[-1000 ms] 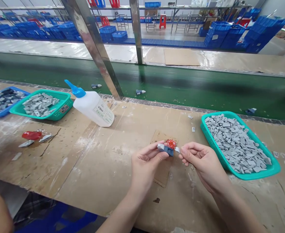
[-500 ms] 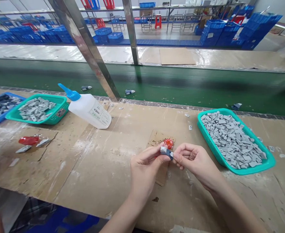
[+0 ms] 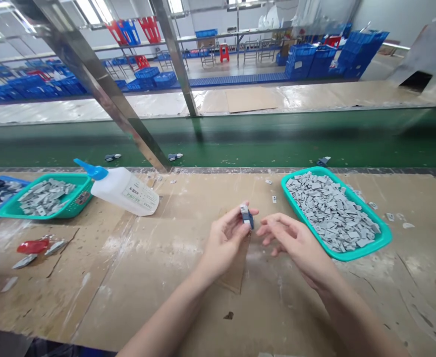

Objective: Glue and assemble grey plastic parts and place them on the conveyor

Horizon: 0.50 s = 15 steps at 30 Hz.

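Bright, even lt from windows + overhead; faint shadows, glare on steel post, wide-angle bend at edges.

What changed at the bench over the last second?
The right hand has let go of the blue-and-grey part and opened, drawing back to the right. The left hand alone holds it now, turned more upright. The head camera also tilted. The glue bottle and the teal tray of grey pieces stayed as they were.
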Each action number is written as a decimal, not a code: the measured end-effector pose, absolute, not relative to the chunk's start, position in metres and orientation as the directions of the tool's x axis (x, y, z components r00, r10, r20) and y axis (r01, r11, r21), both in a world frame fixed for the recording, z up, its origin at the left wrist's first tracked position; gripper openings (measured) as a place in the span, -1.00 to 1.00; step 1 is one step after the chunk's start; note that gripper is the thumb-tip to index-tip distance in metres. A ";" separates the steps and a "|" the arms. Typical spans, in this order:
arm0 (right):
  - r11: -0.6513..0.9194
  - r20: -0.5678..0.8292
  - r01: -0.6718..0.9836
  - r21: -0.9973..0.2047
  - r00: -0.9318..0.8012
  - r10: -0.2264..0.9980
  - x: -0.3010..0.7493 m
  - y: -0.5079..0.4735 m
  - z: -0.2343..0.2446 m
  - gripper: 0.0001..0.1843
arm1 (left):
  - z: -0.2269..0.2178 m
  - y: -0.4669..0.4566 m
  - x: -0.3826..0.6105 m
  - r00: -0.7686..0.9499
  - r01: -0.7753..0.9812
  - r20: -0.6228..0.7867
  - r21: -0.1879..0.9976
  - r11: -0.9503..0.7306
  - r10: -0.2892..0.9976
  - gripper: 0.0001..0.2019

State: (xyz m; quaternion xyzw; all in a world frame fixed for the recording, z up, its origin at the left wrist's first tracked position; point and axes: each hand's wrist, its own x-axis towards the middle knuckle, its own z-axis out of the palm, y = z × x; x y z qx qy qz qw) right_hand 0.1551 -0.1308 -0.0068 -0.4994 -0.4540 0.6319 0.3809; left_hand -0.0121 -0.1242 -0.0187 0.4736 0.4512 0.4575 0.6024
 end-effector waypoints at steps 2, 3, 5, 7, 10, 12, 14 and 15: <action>-0.208 -0.210 0.087 -0.974 -0.019 0.977 0.178 -0.126 -0.002 -0.63 | -0.022 -0.103 -0.016 0.155 0.017 -0.034 0.999 0.032 0.987 -0.61; -0.164 -0.147 0.166 -0.972 0.105 0.983 0.191 -0.124 0.000 -0.63 | -0.024 -0.090 -0.018 0.149 0.082 0.007 0.996 -0.019 0.989 -0.63; -0.121 0.003 0.351 -0.929 0.332 0.943 0.219 -0.119 -0.003 -0.66 | -0.028 -0.058 -0.024 0.146 0.211 0.085 0.971 -0.115 0.986 -0.64; -0.152 0.120 0.560 -0.815 0.419 0.900 0.244 -0.114 -0.012 -0.67 | -0.033 -0.022 -0.030 0.156 0.416 0.141 0.888 -0.195 0.978 -0.65; -0.154 0.232 0.816 -0.557 0.331 0.915 0.267 -0.108 -0.034 -0.66 | -0.039 0.029 -0.034 0.157 0.734 0.148 0.644 -0.216 0.976 -0.62; -0.116 0.252 0.906 -0.407 0.234 0.939 0.273 -0.105 -0.048 -0.65 | -0.043 0.057 -0.035 0.136 0.821 0.149 0.536 -0.196 0.979 -0.61; -0.093 0.246 0.941 -0.324 0.179 0.953 0.274 -0.103 -0.058 -0.64 | -0.046 0.078 -0.036 0.123 0.868 0.157 0.462 -0.183 0.980 -0.59; -0.091 0.241 0.948 -0.305 0.169 0.956 0.274 -0.102 -0.061 -0.64 | -0.047 0.086 -0.037 0.122 0.887 0.159 0.425 -0.180 0.980 -0.57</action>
